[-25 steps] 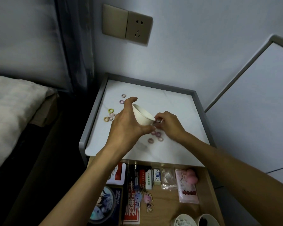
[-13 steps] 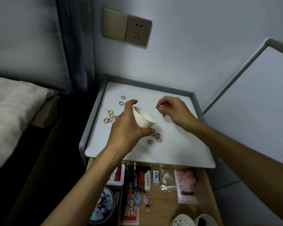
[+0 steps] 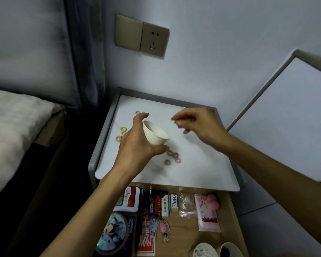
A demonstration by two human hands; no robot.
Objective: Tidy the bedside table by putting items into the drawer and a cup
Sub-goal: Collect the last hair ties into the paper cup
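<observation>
Fingers (image 3: pixel 142 116) and thumb of the left hand (image 3: pixel 137 147) are curled round the cup (image 3: pixel 155 133), clamped on its wall; the cup is tilted, mouth toward 2 o'clock, held above the table (image 3: pixel 193 169); at 3 o'clock of the cup hangs the right hand (image 3: pixel 202 125), its fingers blurred and loosely bent, and whether they pinch anything I cannot tell; four rings (image 3: pixel 175 155) lie on the table at 5 o'clock of the cup; other rings (image 3: pixel 123 129) lie at 9 o'clock, partly behind the left hand; the drawer (image 3: pixel 228 206) stands open at 6 o'clock, with packets inside.
</observation>
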